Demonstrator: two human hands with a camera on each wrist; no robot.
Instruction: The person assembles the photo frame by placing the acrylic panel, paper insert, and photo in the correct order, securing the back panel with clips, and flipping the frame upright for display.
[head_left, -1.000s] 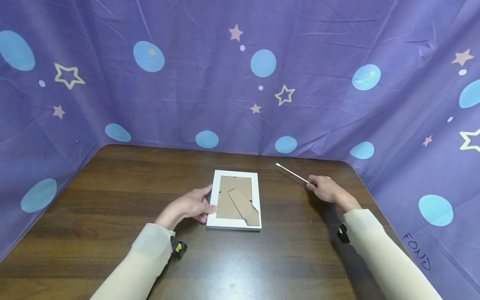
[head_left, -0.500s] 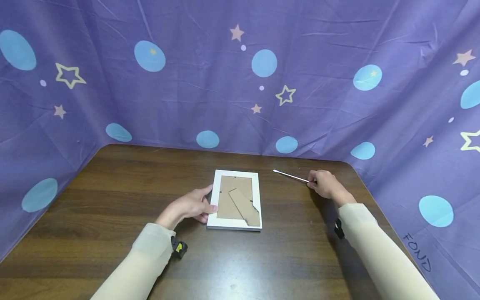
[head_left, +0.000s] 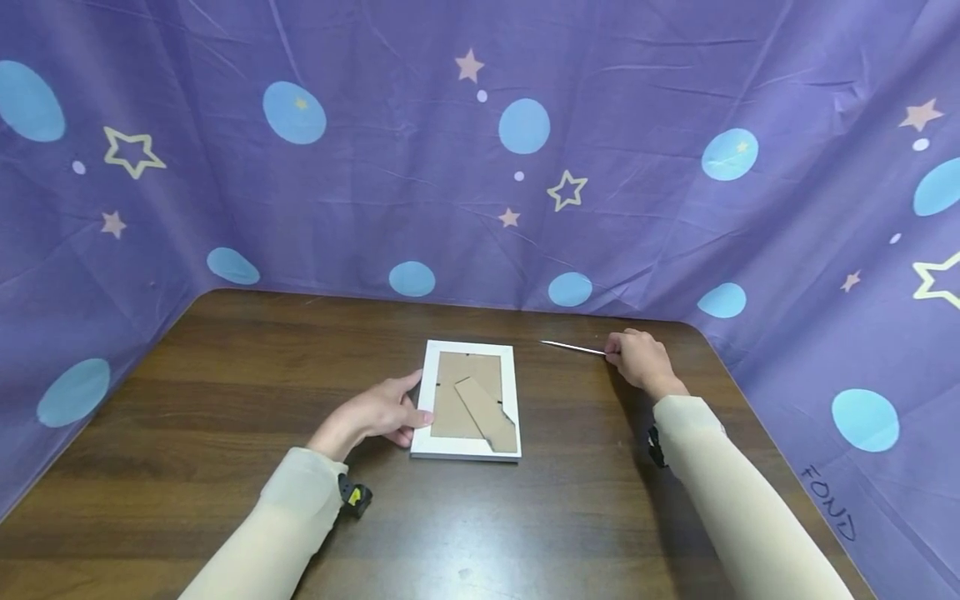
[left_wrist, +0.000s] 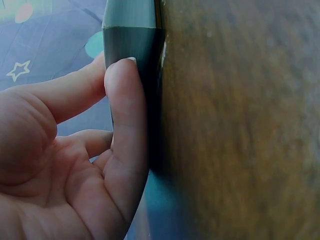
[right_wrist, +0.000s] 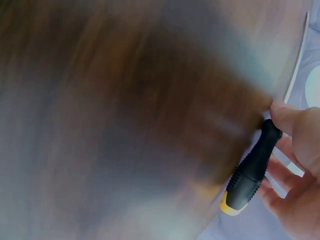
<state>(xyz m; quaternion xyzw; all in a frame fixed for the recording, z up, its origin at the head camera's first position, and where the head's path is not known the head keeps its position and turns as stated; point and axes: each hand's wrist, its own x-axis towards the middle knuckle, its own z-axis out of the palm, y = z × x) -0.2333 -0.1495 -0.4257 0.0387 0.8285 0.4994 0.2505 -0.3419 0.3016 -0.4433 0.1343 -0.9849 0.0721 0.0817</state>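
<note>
A white picture frame (head_left: 467, 447) lies back up on the wooden table in the head view, its brown backing board and angled stand leg (head_left: 486, 412) showing. My left hand (head_left: 378, 412) grips the frame's left edge, thumb on the top face; the left wrist view shows fingers (left_wrist: 127, 115) against its side. Right of the frame, my right hand (head_left: 639, 358) pinches a screwdriver near where shaft meets handle. Its thin pale shaft (head_left: 572, 347) points left toward the frame's far corner, apart from it. The black handle with a yellow end (right_wrist: 252, 167) shows in the right wrist view, hidden under the hand from above.
The dark brown table (head_left: 247, 400) reaches back to a purple cloth (head_left: 375, 167) printed with stars and blue dots, which hangs behind and on both sides. Black straps with small devices (head_left: 355, 496) sit on the wrists.
My right hand has shifted slightly left and away from me, and the screwdriver's shaft has swung to lie flatter and turned edge-on. The left hand and the picture frame stay put.
</note>
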